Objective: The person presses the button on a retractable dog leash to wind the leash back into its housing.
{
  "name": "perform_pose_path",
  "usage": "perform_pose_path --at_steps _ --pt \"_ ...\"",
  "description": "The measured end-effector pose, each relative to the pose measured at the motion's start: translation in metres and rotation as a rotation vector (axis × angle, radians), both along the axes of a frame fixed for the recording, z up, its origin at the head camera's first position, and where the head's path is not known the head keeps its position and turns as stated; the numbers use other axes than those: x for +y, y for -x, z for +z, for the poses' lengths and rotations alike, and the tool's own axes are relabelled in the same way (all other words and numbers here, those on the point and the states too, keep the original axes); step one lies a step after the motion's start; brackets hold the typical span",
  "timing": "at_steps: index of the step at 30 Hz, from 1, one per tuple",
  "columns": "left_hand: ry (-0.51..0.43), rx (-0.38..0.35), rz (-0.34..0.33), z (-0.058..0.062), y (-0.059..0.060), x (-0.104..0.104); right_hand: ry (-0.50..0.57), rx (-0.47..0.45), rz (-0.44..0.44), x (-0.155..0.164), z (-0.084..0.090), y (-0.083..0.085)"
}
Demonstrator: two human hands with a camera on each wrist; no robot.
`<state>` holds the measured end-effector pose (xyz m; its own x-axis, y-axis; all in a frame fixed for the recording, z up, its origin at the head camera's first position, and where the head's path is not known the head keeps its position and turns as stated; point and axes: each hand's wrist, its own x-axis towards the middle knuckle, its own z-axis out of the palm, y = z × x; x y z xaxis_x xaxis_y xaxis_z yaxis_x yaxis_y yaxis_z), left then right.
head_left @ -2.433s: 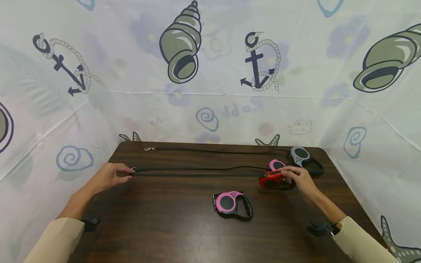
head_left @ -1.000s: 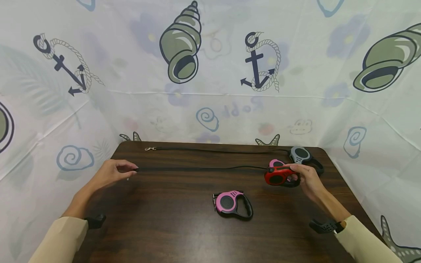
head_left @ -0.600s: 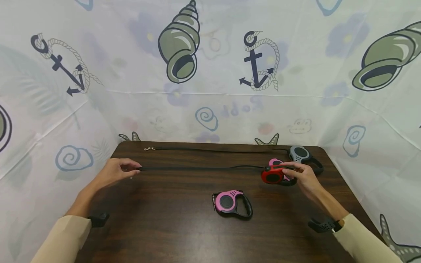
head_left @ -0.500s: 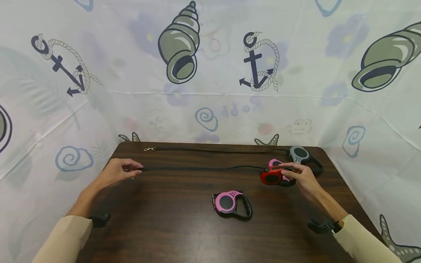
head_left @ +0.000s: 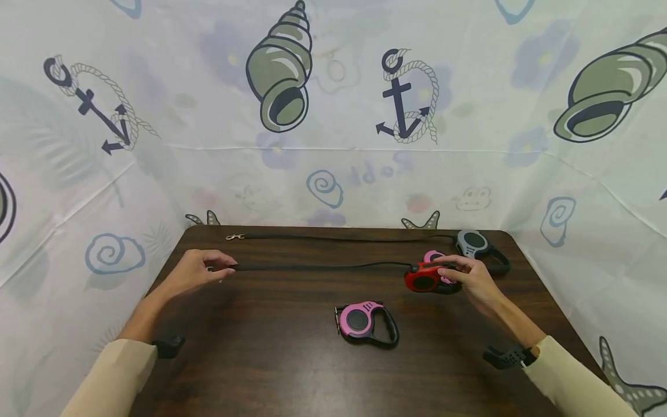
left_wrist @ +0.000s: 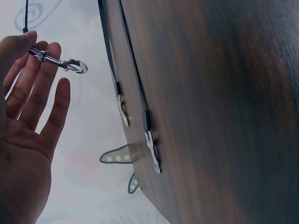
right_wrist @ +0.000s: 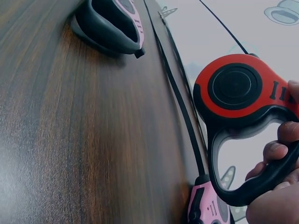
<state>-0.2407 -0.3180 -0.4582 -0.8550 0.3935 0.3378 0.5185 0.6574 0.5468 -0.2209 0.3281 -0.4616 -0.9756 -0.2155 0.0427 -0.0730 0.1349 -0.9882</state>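
My right hand grips the black loop handle of a red retractable dog leash, held up over the table's right side. Its thin cord runs left to my left hand, whose thumb and fingers pinch the cord's end beside a silver snap hook. In the head view this cord overlaps that of a pink retractable leash lying behind the red one and partly hidden by it. On the table, that leash's cord ends in another metal hook.
A grey retractable leash lies at the back right, its cord stretched along the far edge to a snap hook. A second pink leash lies wound up near the middle of the brown table. Printed cloth hangs around.
The red leash's cord has shifted from in front of the pink leash's cord to overlapping it. My left hand has moved right; my right hand went right, then back left with the red leash.
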Motion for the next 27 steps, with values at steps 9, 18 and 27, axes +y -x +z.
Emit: perform_pose_path --at_steps 9,18,27 --pt "-0.036 -0.008 -0.035 -0.001 0.003 0.013 0.038 -0.01 0.006 -0.009 0.001 0.002" --pt "-0.061 -0.004 -0.058 -0.005 0.008 0.024 0.064 0.018 0.034 -0.018 0.004 0.003" --pt "-0.093 -0.048 -0.066 -0.01 0.008 0.038 0.068 0.015 0.056 -0.026 0.001 0.005"
